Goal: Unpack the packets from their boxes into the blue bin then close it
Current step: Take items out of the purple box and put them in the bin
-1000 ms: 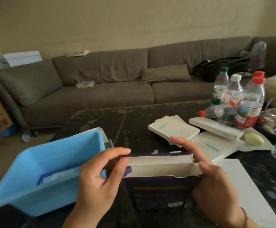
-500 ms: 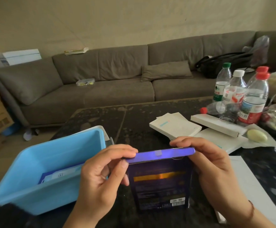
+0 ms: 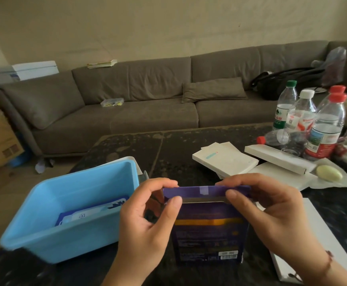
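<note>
Leftmost, your blue bin (image 3: 69, 205) sits open on the dark surface (image 3: 185, 149), just to the left of the purple box (image 3: 208, 230), and a blue-and-white packet (image 3: 92, 212) lies flat on its floor. A white lid (image 3: 137, 164) peeks out behind the bin's far corner.

Your left hand (image 3: 145, 219) comes next, at the purple box's upper left corner: thumb on the near face, curled fingers over the top edge, pinching the flap. The purple box stands upright on the surface between your two hands, its top flap folded down, a bit of clear tape at the middle of that flap and a barcode near its lower right corner.

Your right hand (image 3: 265, 211) mirrors the left at the box's upper right corner, thumb pressed on the near face just below the flap and fingers curled over the top, gripping it.

Behind the purple box and a little to its right lie flat white boxes (image 3: 226, 159), one overlapping another. Right of those, a pale oval object (image 3: 329, 173) rests on white paper. Farther back on that side stand several water bottles (image 3: 325, 129) with green, white and red caps, one small one lying on its side. A long white box (image 3: 321, 236) lies just right of your right hand.
</note>
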Available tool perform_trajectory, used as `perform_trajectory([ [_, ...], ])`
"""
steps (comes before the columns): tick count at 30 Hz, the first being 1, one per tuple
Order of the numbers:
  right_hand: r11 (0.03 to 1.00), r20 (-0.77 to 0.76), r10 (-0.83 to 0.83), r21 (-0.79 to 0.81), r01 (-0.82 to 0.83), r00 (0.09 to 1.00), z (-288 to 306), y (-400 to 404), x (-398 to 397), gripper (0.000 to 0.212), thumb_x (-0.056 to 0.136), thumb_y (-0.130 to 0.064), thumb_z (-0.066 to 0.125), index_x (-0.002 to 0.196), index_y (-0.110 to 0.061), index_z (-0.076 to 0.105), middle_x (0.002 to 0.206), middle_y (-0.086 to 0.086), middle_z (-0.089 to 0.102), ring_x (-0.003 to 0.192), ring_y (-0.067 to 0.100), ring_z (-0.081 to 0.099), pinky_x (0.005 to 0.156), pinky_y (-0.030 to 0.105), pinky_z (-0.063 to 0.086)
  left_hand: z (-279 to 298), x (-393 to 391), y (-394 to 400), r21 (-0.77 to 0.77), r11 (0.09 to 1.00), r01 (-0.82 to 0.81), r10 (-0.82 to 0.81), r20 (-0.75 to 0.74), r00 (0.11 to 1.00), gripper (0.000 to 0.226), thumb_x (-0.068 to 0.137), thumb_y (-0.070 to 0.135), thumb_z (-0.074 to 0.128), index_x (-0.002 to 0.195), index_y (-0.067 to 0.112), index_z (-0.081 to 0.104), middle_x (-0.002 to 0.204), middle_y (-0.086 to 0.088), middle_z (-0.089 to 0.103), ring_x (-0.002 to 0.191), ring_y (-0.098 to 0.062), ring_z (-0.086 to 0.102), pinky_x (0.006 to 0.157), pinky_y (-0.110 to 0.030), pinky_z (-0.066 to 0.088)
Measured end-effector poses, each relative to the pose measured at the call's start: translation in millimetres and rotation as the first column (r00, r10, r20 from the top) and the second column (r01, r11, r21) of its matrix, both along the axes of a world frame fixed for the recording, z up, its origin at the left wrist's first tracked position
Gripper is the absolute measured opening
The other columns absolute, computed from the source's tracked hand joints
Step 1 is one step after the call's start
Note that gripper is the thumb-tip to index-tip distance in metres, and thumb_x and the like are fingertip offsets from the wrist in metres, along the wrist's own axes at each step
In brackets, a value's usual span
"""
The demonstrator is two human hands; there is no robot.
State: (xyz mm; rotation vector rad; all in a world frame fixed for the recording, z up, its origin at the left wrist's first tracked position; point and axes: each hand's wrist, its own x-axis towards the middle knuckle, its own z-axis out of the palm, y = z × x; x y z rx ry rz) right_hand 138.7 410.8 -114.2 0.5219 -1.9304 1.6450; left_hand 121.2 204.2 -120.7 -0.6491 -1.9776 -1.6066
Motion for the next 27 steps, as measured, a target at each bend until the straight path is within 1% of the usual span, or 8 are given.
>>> perform_trajectory([
  [3,0.996,0.061,0.077,-0.048,-0.074,0.995,3.3,0.5,1.1,0.022,0.079,-0.050,0.070,0.089,-0.031,0.072,0.099,-0.004,0.076,0.097,0.016,0.071,0.070,0.029,0.060,0.3,0.8,4.3,0.044,0.998,0.049,-0.050,0.023,0.998,0.016,0.084,0.032,0.063,0.099,0.028,0.067,0.096,0.006,0.070,0.092,-0.016,0.069,0.067,-0.021,0.057],
  [5,0.994,0.101,0.092,-0.060,-0.086,0.991,4.9,1.2,0.7,0.027,0.076,-0.055,0.071,0.086,-0.030,0.072,0.100,-0.003,0.076,0.098,0.016,0.070,0.070,0.030,0.061,-0.2,0.8,5.0,0.078,0.993,0.088,-0.090,0.031,0.995,0.015,0.084,0.029,0.063,0.098,0.027,0.067,0.098,0.003,0.069,0.092,-0.018,0.069,0.069,-0.020,0.056],
  [7,0.999,0.088,0.037,-0.005,-0.036,0.995,4.8,0.3,0.1,0.013,0.080,-0.042,0.073,0.085,-0.030,0.071,0.098,-0.008,0.076,0.097,0.012,0.070,0.070,0.026,0.060,-1.5,0.0,4.8,0.110,0.987,0.117,-0.123,0.052,0.991,0.014,0.084,0.029,0.063,0.097,0.027,0.067,0.100,0.001,0.069,0.094,-0.020,0.068,0.070,-0.023,0.057],
  [11,0.963,-0.114,-0.138,0.218,0.160,0.984,4.0,-0.9,0.3,0.004,0.084,-0.027,0.068,0.086,-0.024,0.068,0.101,-0.015,0.072,0.100,0.010,0.068,0.078,0.021,0.055,-4.5,-1.2,4.9,0.136,0.983,0.126,-0.138,0.084,0.987,0.012,0.084,0.031,0.062,0.094,0.027,0.068,0.107,0.000,0.070,0.101,-0.023,0.067,0.072,-0.026,0.058],
  [15,0.860,-0.363,-0.134,0.419,0.290,0.922,5.0,-3.9,-0.2,0.016,0.083,-0.025,0.070,0.095,-0.015,0.073,0.111,-0.009,0.069,0.105,0.016,0.064,0.084,0.033,0.052,-5.8,-0.8,6.1,0.158,0.975,0.154,-0.168,0.084,0.982,0.011,0.084,0.029,0.063,0.093,0.026,0.067,0.107,-0.003,0.070,0.098,-0.024,0.069,0.071,-0.027,0.059],
  [18,0.780,-0.492,-0.114,0.494,0.385,0.863,-0.2,-7.9,-3.4,0.011,0.088,-0.023,0.071,0.091,-0.016,0.078,0.111,-0.006,0.071,0.097,0.022,0.066,0.077,0.038,0.052,-5.6,-0.8,5.6,0.174,0.970,0.172,-0.188,0.079,0.979,0.010,0.084,0.027,0.063,0.093,0.025,0.067,0.106,-0.005,0.070,0.096,-0.025,0.069,0.070,-0.027,0.058],
  [23,0.739,-0.523,-0.172,0.492,0.460,0.835,-3.0,-13.3,-0.4,0.015,0.094,-0.021,0.064,0.087,-0.016,0.077,0.107,-0.008,0.072,0.092,0.017,0.067,0.071,0.034,0.052,-6.5,0.5,4.6,0.131,0.972,0.195,-0.204,0.059,0.977,0.012,0.082,0.026,0.067,0.094,0.026,0.065,0.107,-0.003,0.069,0.098,-0.027,0.068,0.072,-0.029,0.059],
  [27,0.740,-0.497,-0.229,0.470,0.482,0.837,-5.8,-23.6,-0.9,0.012,0.093,-0.015,0.059,0.085,-0.017,0.067,0.102,-0.008,0.069,0.087,0.018,0.065,0.068,0.036,0.051,-6.8,-1.3,3.7,0.046,0.987,0.157,-0.157,-0.006,0.988,0.012,0.083,0.026,0.068,0.093,0.031,0.063,0.106,0.003,0.069,0.101,-0.024,0.067,0.076,-0.028,0.058],
])
